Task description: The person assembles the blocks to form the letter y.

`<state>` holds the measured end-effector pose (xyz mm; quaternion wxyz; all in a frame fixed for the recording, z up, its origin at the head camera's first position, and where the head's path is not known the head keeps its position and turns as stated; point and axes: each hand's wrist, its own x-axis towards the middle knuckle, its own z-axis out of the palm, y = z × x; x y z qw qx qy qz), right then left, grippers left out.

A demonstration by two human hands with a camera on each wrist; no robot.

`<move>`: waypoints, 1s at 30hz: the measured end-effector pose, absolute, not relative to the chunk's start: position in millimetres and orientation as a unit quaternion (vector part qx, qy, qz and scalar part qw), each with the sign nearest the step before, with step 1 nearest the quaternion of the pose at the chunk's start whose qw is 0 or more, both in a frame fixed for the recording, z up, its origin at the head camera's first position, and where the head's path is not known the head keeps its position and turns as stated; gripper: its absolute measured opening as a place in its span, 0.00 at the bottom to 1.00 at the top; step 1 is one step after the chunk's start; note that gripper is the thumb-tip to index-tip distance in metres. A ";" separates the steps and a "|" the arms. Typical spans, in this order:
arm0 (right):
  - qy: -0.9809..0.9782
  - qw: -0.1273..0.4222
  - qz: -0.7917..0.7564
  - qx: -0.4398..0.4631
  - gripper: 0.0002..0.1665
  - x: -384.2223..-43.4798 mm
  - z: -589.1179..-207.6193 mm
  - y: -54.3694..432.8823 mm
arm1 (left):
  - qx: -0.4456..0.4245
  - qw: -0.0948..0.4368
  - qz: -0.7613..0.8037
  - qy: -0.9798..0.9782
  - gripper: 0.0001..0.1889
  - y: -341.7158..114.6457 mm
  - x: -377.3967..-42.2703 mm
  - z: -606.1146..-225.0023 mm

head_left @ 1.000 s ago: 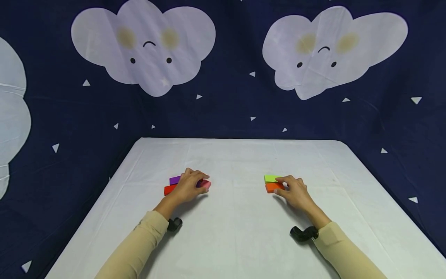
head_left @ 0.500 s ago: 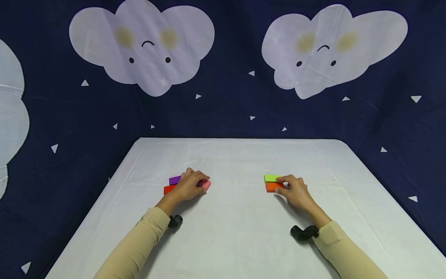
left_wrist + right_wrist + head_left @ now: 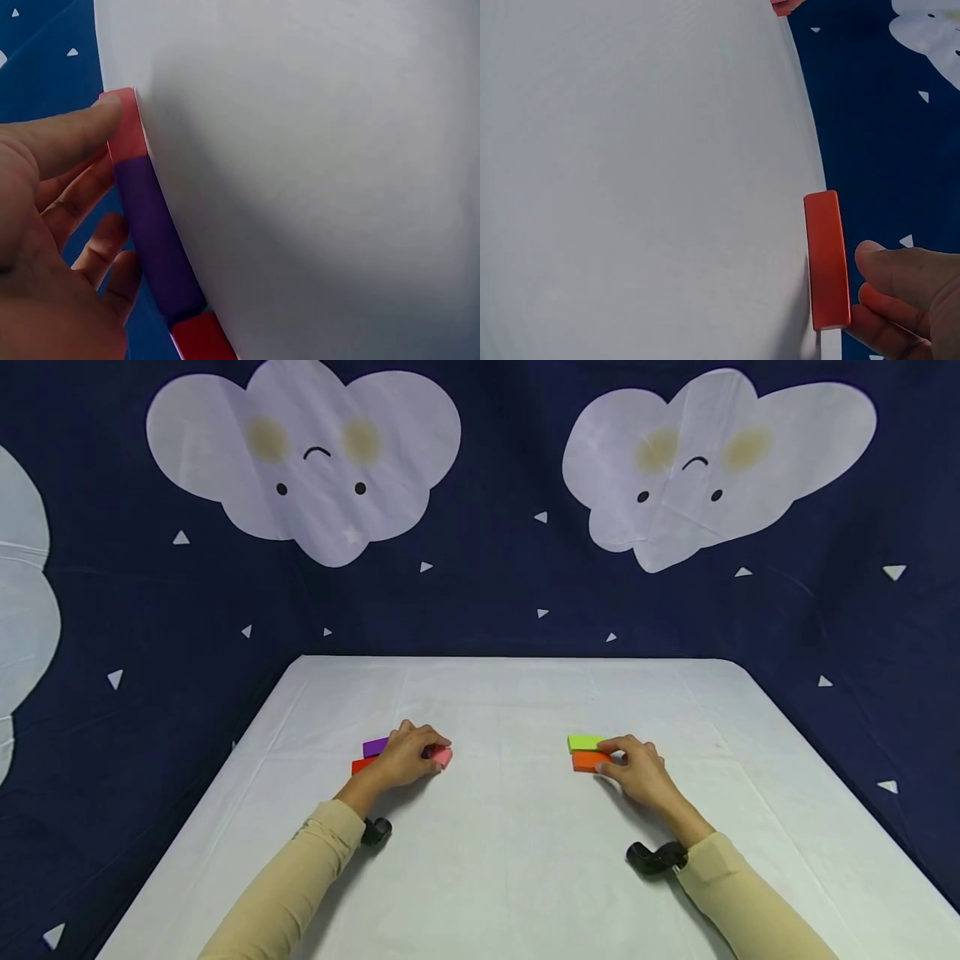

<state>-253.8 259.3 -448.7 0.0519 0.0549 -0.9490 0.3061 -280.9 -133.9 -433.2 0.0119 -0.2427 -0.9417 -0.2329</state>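
Observation:
On the left side of the table, my left hand [image 3: 406, 755] pinches a small pink block [image 3: 443, 757] between thumb and fingers. A purple block [image 3: 374, 748] and a red block [image 3: 363, 765] lie beside it, partly covered by the hand. The left wrist view shows the thumb on the pink block [image 3: 129, 127], in line with a purple block [image 3: 157, 232] and a red block [image 3: 202, 339]. My right hand [image 3: 638, 769] reaches over the right ends of a lime green block [image 3: 583, 743] and an orange block [image 3: 588, 762], side by side. In the right wrist view its thumb stands apart from the orange block [image 3: 827, 259].
A white table [image 3: 495, 860] lies under everything, with a wide stretch of it between the two block groups. Behind stands a dark blue curtain [image 3: 480, 610] with white clouds. Both wrists carry a black strapped piece [image 3: 657, 858].
My right hand has slipped slightly to the right along the orange and green blocks. The left hand keeps its place on the pink block. The head view has shifted a little.

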 end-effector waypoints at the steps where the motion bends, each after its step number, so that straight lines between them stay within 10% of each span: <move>1: -0.949 0.049 0.306 0.053 0.22 -254.0 -449.1 259.9 | -0.244 0.009 -0.236 -0.941 0.20 -134.6 -281.6 -433.3; 30: -0.951 -0.018 0.306 0.032 0.25 -258.8 -451.5 270.3 | -0.226 -0.106 -0.330 -0.910 0.18 -146.1 -293.3 -428.1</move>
